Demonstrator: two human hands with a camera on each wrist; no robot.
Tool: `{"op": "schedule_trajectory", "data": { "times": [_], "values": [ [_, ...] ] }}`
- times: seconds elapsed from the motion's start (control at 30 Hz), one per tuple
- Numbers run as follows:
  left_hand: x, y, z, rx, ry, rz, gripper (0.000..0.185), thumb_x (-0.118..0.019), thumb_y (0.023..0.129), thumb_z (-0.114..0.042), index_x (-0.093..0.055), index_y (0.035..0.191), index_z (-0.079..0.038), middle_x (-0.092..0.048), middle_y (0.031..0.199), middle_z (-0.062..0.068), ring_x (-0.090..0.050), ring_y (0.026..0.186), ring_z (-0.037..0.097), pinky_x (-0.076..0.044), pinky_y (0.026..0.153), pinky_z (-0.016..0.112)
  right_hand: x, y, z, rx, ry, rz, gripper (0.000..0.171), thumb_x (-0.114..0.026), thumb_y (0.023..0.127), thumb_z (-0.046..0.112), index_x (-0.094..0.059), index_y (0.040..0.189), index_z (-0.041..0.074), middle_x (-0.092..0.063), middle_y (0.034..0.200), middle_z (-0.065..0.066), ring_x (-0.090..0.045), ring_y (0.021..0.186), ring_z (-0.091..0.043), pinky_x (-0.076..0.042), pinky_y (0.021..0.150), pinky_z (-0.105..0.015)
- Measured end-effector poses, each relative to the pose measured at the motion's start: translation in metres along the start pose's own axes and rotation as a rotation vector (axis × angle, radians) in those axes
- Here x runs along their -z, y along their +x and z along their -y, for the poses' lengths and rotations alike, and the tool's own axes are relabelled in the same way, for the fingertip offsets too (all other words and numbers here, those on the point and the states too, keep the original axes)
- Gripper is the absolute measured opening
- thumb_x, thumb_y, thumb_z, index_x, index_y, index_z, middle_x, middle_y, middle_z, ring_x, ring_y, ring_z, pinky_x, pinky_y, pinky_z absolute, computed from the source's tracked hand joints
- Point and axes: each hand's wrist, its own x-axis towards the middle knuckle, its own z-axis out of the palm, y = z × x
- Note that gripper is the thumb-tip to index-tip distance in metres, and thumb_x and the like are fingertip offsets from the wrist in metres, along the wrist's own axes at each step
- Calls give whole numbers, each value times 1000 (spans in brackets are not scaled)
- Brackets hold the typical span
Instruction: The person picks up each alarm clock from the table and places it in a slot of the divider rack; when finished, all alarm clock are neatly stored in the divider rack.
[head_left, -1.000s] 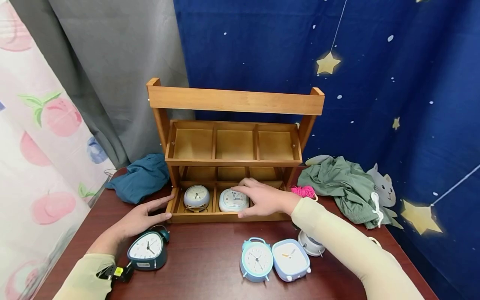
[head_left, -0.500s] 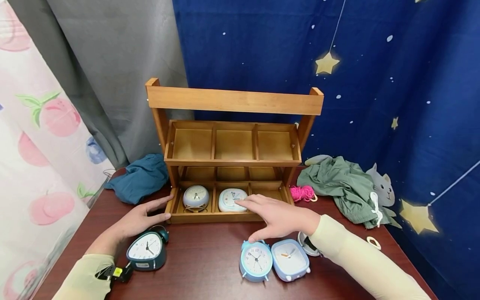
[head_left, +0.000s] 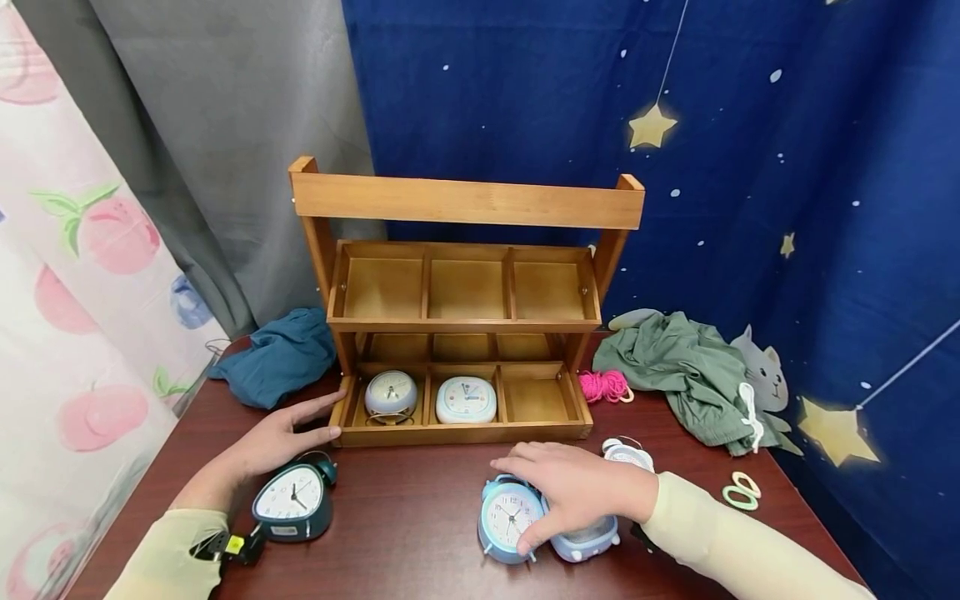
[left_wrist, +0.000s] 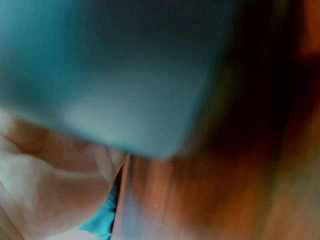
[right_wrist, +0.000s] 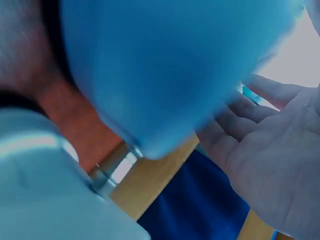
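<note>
On the dark wood table, front centre, the right hand lies over the round light-blue alarm clock w/ fingers spread and curling round its top; thumb sits low at the clock's front edge. Grip looks only half formed, not lifted. The pale square clock touches it on the right, so best to close round the round body only and lift straight up w/o dragging the neighbour. The wooden organizer has its bottom-right compartment bare (other two bottom slots hold clocks). The left hand lies flat, fingers straight, against the organizer's left front corner, nr the dark teal clock; pressing there should stop the rack sliding. Wrist views too blurred to add detail.
</note>
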Motion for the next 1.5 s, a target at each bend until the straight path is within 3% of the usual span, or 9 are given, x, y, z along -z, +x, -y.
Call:
{"op": "schedule_trajectory", "data": {
  "times": [0.37,0.8,1.03,1.27,1.5],
  "values": [
    [0,0,0,-10,-11,3,72,-74,109,-44,-48,171,-19,-51,169,20,-50,153,47,-44,116,72,-15,-2,7,-19,-20,0,99,-75,87,86,-63,154,14,-67,130,9,-58,120,-8,-52,109,-35],
    [0,0,0,-7,-5,-2,73,-74,109,-47,-48,171,-19,-52,168,18,-51,152,45,-45,117,70,-20,1,7,-26,-46,-39,89,-78,87,81,-65,150,19,-67,127,14,-58,118,-6,-55,99,-30],
    [0,0,-1,-10,-23,3,72,-75,108,-43,-48,171,-18,-52,168,20,-51,152,46,-45,116,71,1,3,2,-69,2,-85,91,-85,86,71,-63,154,15,-68,137,7,-58,128,-12,-55,106,-36],
    [0,0,-1,-11,-27,-1,72,-75,108,-42,-48,171,-18,-52,167,20,-52,152,46,-45,116,70,30,4,-20,-114,-55,-208,96,-89,83,66,-62,157,10,-69,139,2,-59,131,-16,-57,105,-43],
    [0,0,0,-9,-32,-1,72,-75,108,-43,-49,171,-19,-53,167,20,-51,152,45,-45,116,70,52,5,-45,-147,-95,-257,96,-91,83,63,-62,155,6,-70,139,-3,-60,131,-22,-59,101,-46]
  ]
}}
